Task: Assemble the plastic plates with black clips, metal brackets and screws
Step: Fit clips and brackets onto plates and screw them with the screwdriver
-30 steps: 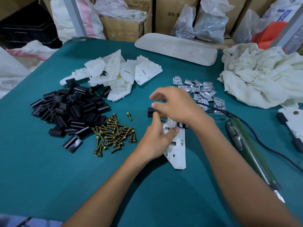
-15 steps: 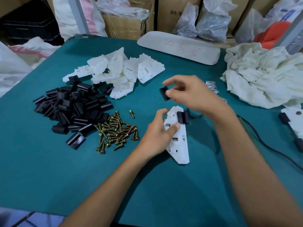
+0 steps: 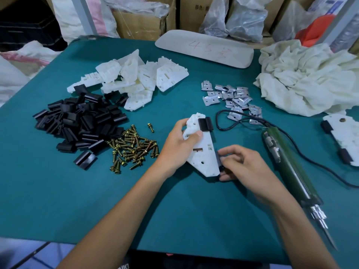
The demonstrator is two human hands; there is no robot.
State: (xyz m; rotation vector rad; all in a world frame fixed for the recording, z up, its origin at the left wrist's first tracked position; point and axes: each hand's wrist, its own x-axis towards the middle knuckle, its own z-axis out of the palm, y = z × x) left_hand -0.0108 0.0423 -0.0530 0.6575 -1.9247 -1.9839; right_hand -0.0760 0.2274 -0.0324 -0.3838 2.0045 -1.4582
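right hand (image 3: 246,167) dropped beside the white plate (image 3: 202,157), fingers (image 3: 232,150) pinching a black clip (image 3: 219,161).

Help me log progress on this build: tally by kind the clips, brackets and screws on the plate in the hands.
Black clips: 2, the upper clip fitted, the lower clip held against the plate edge by the right hand
Metal brackets: 0, the bracket pile lies apart
Screws: 0, the screw pile lies apart
Total: 2
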